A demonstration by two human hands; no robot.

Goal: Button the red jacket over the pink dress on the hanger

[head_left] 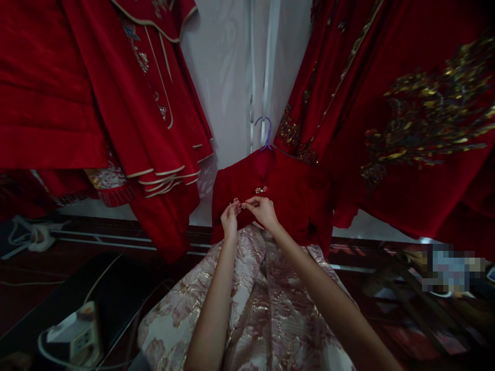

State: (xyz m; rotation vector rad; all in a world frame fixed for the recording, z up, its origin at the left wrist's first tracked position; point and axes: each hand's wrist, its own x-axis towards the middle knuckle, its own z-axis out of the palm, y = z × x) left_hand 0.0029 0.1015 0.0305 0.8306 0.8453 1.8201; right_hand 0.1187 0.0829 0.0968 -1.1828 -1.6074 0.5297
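A short red jacket (297,201) hangs on a purple hanger (269,126), above a pale brocade skirt (247,288) with a metallic floral pattern. My left hand (230,217) pinches one side of a small beaded fastener (236,201) at the jacket's front edge. From the other side, the bent fingers of my right hand (263,210) close on the tip of that fastener, the fingertips of both hands almost meeting. Just above the right hand, a second beaded fastener (261,190) lies on the jacket front. The exact grip is too small to make out.
Red garments with pale trim (154,103) hang at the left. A red garment with gold beadwork (429,113) hangs at the right. A power strip (85,337) with cables lies low at the left, and a dark wooden rack (406,293) stands low at the right.
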